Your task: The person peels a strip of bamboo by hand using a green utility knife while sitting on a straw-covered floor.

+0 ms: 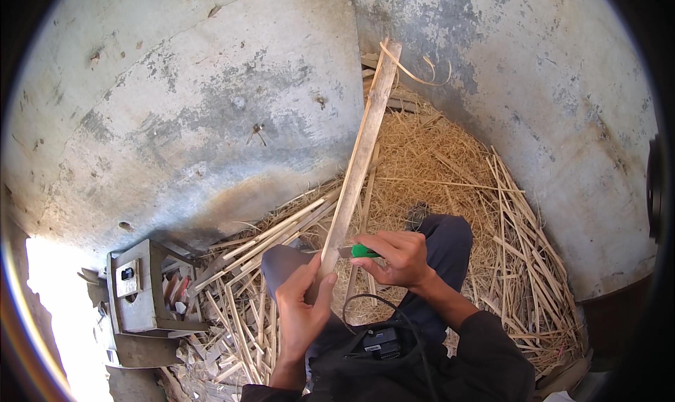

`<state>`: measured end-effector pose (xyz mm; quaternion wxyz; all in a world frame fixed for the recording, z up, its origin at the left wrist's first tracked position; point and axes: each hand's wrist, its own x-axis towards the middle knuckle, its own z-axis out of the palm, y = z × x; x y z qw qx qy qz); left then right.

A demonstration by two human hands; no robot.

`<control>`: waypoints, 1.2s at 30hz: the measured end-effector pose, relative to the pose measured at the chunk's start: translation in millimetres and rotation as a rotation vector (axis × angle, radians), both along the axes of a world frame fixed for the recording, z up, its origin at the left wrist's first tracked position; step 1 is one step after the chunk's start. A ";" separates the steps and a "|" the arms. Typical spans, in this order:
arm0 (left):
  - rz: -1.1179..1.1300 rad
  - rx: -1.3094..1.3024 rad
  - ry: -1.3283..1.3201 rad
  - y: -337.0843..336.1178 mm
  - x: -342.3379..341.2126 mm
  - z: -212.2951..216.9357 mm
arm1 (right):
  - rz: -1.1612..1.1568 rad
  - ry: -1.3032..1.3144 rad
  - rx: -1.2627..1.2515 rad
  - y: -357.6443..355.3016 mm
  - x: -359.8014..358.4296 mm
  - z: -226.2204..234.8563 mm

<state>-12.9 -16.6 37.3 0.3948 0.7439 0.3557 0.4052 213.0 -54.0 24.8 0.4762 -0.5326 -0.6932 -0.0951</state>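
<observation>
Leftward, scraps within grey box; left grip snug round slat, right grip round green handle

The person's left hand grips the near end of a long, flat wooden strip that slants away toward the corner, a thin curled shaving hanging off its far end to the right. In the right hand I see a green-handled blade, up against the strip's right side, near the left hand. Beyond the knees spreads a heap of pale shavings, with loose sticks piled along the right and a battered box standing at left, below stained walls.
</observation>
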 end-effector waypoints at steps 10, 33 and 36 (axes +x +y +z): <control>0.073 -0.129 -0.013 -8.5 -1.3 1.0 | -0.076 -0.003 -0.001 3.2 11.1 -0.9; 0.064 -0.120 0.080 -22.9 -14.7 -18.2 | -0.181 0.127 -0.069 16.4 47.4 13.1; 0.063 -0.103 0.089 -22.7 -15.4 -16.2 | -0.194 0.120 -0.042 22.2 53.4 6.7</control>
